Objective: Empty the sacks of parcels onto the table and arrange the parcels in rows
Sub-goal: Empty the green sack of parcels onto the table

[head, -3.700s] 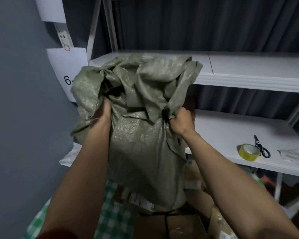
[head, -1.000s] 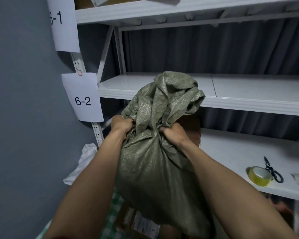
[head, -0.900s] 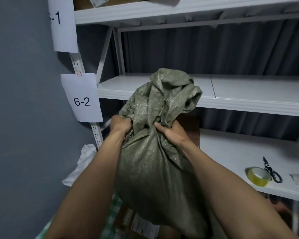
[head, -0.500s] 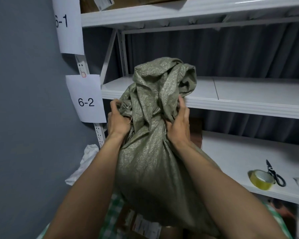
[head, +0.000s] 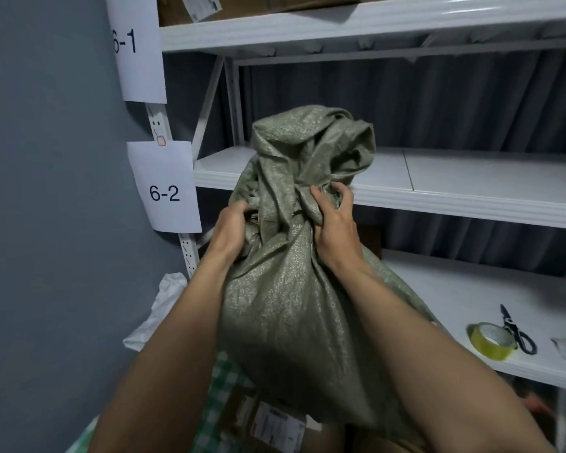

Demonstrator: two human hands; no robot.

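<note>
Right now you hold the green woven sack point(head: 285, 308) up in front of the white shelving, both of your hands bunched into its gathered neck. Your left hand point(head: 231, 228) grips the fabric on the left side of the neck, fingers curled in and closed on the folds. Your right hand point(head: 335, 220) clamps the neck from the right, thumb pressed across the front and fingertips point(head: 339, 191) hooked over the crumpled top. Above your hands the loose mouth of the sack stands up in a rumpled crest, level with the middle shelf point(head: 455, 178). Below them the body of the sack hangs full and rounded between your forearms. Under its bottom edge you can see brown cardboard parcels point(head: 275, 423) with white printed labels, lying on a green-and-white checked cloth point(head: 216, 387). On the lower shelf to your right sit a roll of yellow tape point(head: 490, 340) and black scissors point(head: 517, 331), just beside each other. Paper signs reading 6-1 point(head: 138, 44) and 6-2 point(head: 164, 188) hang on the shelf upright at left.
</note>
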